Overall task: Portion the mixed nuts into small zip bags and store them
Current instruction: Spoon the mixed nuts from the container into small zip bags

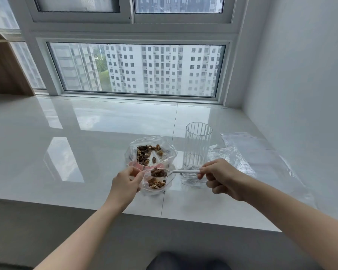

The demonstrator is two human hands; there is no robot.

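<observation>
A large clear bag of mixed nuts (pixel 149 152) lies open on the white stone sill. In front of it my left hand (pixel 125 182) pinches the rim of a small zip bag (pixel 157 185) with some nuts at its bottom. My right hand (pixel 219 175) grips the handle of a white plastic spoon (pixel 180 172). The spoon's bowl carries a heap of nuts and hovers right over the small bag's mouth.
A tall ribbed clear glass (pixel 197 144) stands just behind my right hand. Several empty clear bags (pixel 248 151) lie flat to the right, near the white wall. The sill's front edge (pixel 164 215) runs below my wrists. A window spans the back.
</observation>
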